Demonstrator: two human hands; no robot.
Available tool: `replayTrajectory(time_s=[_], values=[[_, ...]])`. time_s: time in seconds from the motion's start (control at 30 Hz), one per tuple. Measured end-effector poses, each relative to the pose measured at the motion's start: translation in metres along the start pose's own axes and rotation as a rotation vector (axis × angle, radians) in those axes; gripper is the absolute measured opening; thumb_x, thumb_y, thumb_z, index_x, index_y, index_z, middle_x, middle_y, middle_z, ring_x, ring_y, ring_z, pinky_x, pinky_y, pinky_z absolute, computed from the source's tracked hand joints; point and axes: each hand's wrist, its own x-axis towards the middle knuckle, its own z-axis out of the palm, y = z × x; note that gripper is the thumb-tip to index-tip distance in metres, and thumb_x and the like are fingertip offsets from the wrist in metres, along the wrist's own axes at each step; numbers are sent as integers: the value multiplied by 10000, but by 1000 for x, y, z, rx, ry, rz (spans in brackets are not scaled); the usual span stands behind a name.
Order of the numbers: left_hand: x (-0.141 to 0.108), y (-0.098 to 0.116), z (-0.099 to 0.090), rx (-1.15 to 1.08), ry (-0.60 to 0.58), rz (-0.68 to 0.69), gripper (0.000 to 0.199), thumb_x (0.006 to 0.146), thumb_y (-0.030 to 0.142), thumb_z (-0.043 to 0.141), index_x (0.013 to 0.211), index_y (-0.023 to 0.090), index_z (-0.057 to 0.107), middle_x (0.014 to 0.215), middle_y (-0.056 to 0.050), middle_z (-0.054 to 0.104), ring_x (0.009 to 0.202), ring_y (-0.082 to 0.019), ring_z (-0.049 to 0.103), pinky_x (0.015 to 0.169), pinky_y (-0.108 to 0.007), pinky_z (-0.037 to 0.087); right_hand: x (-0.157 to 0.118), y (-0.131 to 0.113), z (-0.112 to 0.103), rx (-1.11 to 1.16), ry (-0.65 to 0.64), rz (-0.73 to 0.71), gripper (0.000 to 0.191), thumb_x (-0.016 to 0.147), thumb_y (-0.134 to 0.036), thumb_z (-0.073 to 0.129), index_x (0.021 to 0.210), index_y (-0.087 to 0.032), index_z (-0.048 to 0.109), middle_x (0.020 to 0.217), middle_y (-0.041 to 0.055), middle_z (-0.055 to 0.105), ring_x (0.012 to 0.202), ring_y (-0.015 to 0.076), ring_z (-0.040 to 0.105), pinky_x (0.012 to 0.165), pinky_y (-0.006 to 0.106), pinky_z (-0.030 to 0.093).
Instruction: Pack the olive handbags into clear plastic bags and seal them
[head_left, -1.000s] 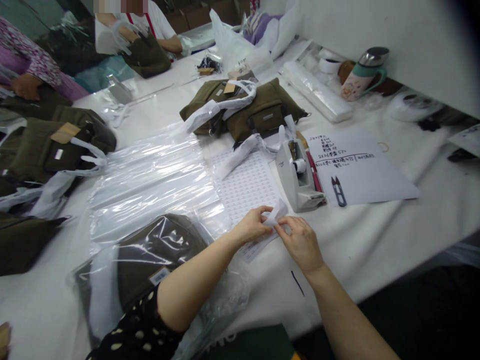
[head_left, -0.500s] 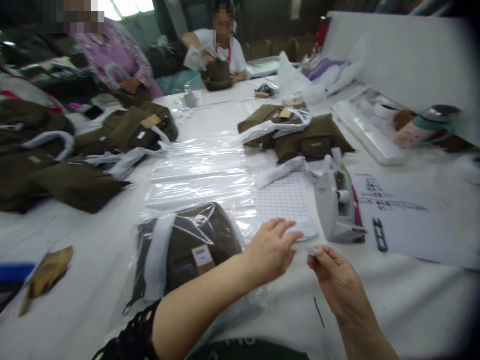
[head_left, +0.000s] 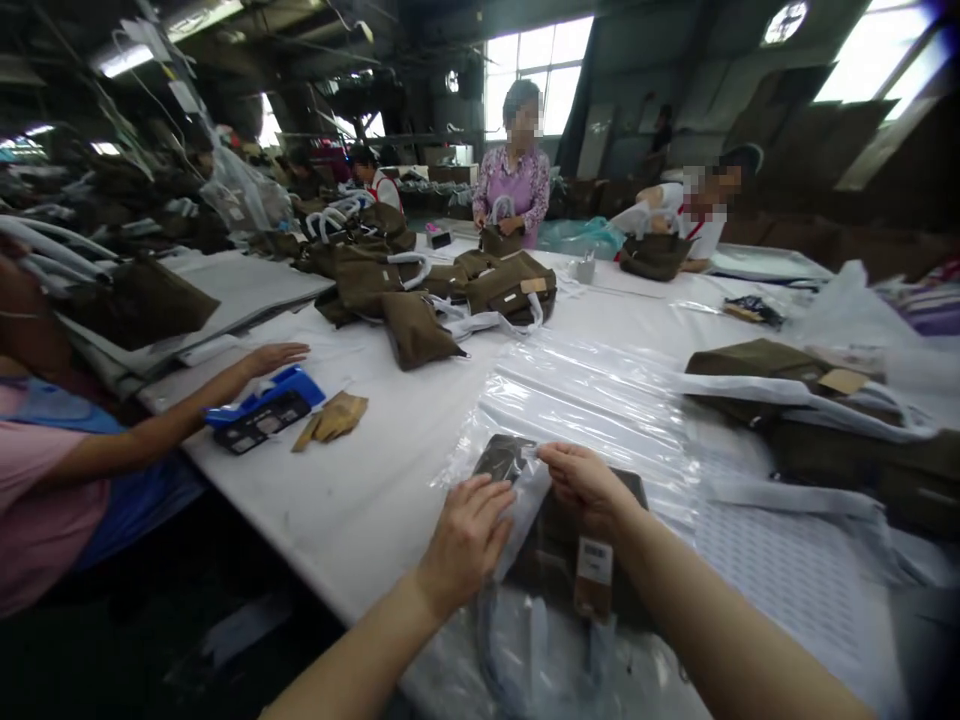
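Note:
A dark olive handbag (head_left: 547, 565) in a clear plastic bag (head_left: 487, 650) lies on the table in front of me. Its handle is wrapped in white, and a brown and white paper tag (head_left: 594, 575) with a barcode shows through the plastic. My left hand (head_left: 466, 535) rests on the left side of the plastic, fingers stretched out and holding nothing. At the bag's upper part, my right hand (head_left: 585, 480) pinches with thumb and forefinger; what lies between the fingertips is too small to make out.
Flat plastic bags (head_left: 585, 400) lie just beyond. Olive handbags (head_left: 510, 285) are piled further back, others (head_left: 825, 420) at right beside a printed sheet (head_left: 780, 560). At left, a co-worker's hand (head_left: 277, 358) is near a blue object (head_left: 274, 400) and brown paper (head_left: 334, 418).
The view has swung left. My hands have gone from beside the printed sheet to the wrapped handbag. My right hand, earlier holding a small whitish piece, now touches the plastic.

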Motion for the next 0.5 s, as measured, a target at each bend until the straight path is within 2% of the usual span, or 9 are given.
replayTrajectory(time_s=[0.07,0.17,0.37,0.5], values=[[2,-25,1,34,4,-37,288,869,190,462,1135,193,573,1177,-65,604,1159,-248,470,979,-467,408,27,3,12,-69,44,50,252,695,-364,651,697,-178,482,397,-114,283,315,35,193,323,175,100],[9,-49,5,39,11,-23,267,884,180,438,1114,185,572,1188,-45,602,1178,-240,445,990,-453,390,51,8,19,-159,112,117,193,709,-295,619,672,-173,474,386,-107,291,310,39,201,325,185,98],[27,-68,12,8,-47,66,246,889,172,420,1085,198,566,1250,-22,565,1236,-226,386,1032,-437,320,59,5,28,-330,174,183,115,777,-260,494,703,-172,493,416,-97,286,320,50,195,343,204,125],[33,-79,22,33,-161,77,300,889,209,447,1183,210,507,1258,-24,558,1292,-231,329,1067,-462,248,58,1,29,-531,179,170,187,798,-301,473,754,-153,578,437,-73,333,337,66,251,368,221,200]])
